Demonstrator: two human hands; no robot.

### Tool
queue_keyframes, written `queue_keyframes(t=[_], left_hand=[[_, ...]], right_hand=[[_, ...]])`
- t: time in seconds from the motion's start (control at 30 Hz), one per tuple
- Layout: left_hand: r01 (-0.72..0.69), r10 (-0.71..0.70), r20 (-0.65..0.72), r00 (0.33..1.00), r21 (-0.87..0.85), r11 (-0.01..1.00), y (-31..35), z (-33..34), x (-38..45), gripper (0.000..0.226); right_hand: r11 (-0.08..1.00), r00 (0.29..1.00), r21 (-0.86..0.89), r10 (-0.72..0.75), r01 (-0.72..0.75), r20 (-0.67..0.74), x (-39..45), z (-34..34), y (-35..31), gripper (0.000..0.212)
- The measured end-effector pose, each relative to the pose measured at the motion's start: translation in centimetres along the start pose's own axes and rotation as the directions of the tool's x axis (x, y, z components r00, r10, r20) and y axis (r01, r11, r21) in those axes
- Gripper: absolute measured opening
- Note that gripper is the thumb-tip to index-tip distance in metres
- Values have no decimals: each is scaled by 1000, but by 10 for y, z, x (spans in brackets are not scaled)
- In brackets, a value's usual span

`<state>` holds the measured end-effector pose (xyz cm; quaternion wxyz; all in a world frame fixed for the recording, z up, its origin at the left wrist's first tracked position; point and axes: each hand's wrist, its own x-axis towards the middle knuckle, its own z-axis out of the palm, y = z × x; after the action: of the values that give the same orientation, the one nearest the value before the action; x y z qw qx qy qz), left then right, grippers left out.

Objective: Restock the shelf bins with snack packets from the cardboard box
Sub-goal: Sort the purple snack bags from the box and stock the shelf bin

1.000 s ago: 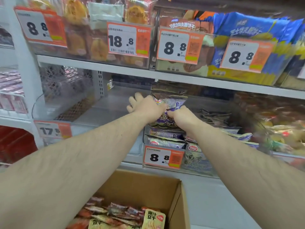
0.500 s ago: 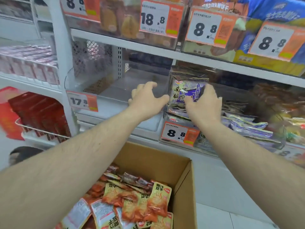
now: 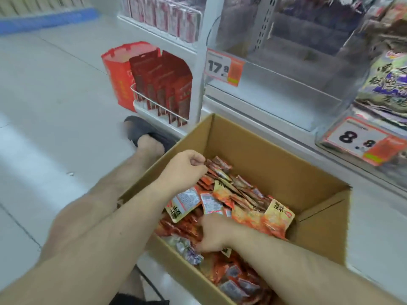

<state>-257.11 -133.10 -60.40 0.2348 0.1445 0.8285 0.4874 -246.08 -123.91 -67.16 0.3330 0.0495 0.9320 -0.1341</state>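
Left hand (image 3: 184,169) curled, fingertips pinching a packet edge at the far end of the pile; right hand (image 3: 214,235) curled into the packets (image 3: 231,201) nearer the body, fingers buried, so whether it clamps one I can't tell. Both are inside the box (image 3: 264,150), likely gathering a handful. Up-right of the grips, the clear bin (image 3: 286,69) by the 17 tag (image 3: 223,67) looks bare, probably the target.

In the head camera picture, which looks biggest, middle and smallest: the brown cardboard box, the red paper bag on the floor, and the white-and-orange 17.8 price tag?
1. Brown cardboard box, biggest by far, though it is also nearest the camera.
2. Red paper bag, partly hidden by red packets.
3. White-and-orange 17.8 price tag, smallest.
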Motion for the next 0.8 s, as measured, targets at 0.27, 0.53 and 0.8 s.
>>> queue_keyframes(t=[0.27,0.53,0.8], left_hand=[[67,-64,79,995,-30,997,-13,-10,-7,18],[218,-225,-2,974,-234,948,-1,-8,-11,45],[379,-93,513,854,-488,787,73,50,-33,23]], right_hand=[[992,995,-126,1,-13,-100,28,35,-34,22],[955,610,-287,-270,72,-745,-75,-50,32,26],[756,354,-638,-563,-146,-747,-134,-73,61,12]])
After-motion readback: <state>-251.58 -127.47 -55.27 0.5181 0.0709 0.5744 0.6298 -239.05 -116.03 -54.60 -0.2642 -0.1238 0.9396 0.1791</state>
